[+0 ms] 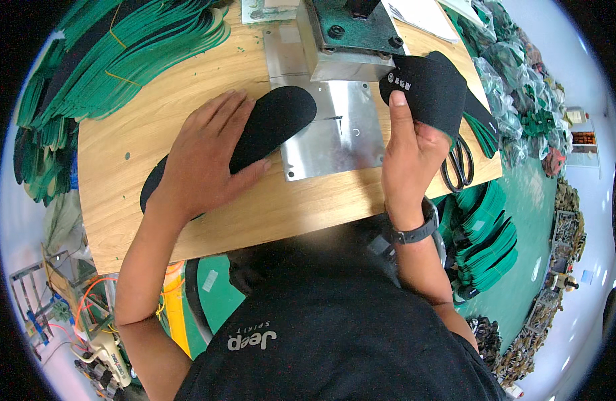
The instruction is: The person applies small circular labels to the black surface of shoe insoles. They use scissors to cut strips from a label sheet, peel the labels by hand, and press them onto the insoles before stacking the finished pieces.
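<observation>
The left hand [208, 157] lay flat, fingers spread, on a black foam insole [281, 117]. The right hand [411, 150] pinched a second black insole [431, 87] beside the steel press block [341, 40]; pressing seemingly required seating it squarely.

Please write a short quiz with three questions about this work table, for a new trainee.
1. True or false: the left hand lies flat on a black insole.
2. What does the right hand hold? A) scissors B) a black insole C) a green stack
3. Fill in: the scissors lie at the table's ____ edge.

Key: 1 true. 2 B, the second black insole, near the metal press above the metal plate. 3 right.
</observation>
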Available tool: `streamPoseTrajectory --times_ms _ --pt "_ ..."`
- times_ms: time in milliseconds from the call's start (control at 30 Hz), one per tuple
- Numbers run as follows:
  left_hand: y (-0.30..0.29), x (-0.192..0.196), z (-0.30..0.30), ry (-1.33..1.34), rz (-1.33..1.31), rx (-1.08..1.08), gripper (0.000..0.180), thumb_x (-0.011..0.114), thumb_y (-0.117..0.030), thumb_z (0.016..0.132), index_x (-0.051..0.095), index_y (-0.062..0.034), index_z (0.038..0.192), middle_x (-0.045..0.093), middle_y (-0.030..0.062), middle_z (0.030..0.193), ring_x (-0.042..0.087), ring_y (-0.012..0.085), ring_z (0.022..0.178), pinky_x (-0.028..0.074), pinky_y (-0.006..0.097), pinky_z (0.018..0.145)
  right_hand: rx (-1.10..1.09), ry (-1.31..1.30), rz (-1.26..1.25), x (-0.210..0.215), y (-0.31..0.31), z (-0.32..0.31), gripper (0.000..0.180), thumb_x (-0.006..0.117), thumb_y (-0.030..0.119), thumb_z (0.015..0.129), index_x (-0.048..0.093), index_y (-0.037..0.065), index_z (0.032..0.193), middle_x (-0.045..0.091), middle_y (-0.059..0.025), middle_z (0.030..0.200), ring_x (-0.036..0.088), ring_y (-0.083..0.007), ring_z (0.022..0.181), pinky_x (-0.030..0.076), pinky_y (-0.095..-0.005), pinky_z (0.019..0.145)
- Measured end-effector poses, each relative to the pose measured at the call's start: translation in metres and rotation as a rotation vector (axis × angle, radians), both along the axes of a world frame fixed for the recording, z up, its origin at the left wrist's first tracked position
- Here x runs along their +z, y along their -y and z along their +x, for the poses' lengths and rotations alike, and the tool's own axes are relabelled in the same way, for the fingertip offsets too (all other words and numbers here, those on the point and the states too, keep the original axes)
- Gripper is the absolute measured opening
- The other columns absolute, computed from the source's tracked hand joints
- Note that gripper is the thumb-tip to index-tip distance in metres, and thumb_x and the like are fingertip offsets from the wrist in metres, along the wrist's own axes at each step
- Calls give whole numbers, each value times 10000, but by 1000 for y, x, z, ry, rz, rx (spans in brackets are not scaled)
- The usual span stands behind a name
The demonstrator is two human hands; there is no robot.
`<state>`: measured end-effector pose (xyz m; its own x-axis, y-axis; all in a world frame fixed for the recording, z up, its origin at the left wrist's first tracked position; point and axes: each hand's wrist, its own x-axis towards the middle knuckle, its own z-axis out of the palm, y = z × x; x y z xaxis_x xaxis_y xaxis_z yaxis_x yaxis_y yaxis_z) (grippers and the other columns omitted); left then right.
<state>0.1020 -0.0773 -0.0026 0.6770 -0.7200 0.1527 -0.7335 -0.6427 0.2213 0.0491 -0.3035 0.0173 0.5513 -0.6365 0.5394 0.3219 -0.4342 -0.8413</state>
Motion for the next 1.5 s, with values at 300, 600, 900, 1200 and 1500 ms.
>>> streamPoseTrajectory --times_ms 300,600,900,1200,1500 --pt "2 0 0 -23 2 25 786 652 -391 777 345 -23 1401 369 182 1433 331 352 1327 257 419 1117 32 -198 -13 2 7 -11 407 633 168 904 539 -5 548 454 36 513 352 -34 465 234 -236 414" --pt "4 2 -2 -11 23 42 788 638 -403 794 323 -26 1410 374 184 1427 344 358 1314 265 430 1110 58 -237 3 11 13 -16 429 639 172 903 535 -9 527 446 36 498 360 -47 452 251 -240 402" --pt "4 3 -3 -2 -24 27 771 661 -364 787 345 -10 1393 382 196 1416 345 360 1314 270 427 1107 13 -313 -316 4 21 -16 451 666 156 887 472 -2 512 354 72 524 294 -34 516 205 -229 449" --pt "1 -1 -2 15 -20 12 782 655 -369 783 334 -16 1403 385 194 1413 349 359 1312 265 428 1111 -16 -434 -279 7 21 -16 390 652 169 897 551 -25 574 397 64 536 323 -34 528 238 -233 452" --pt "1 1 -3 7 -10 21 778 657 -363 781 336 -19 1401 379 196 1416 345 356 1311 271 427 1109 82 -493 -107 8 19 -20 291 638 167 906 573 -25 698 458 73 653 349 -23 612 249 -208 503"
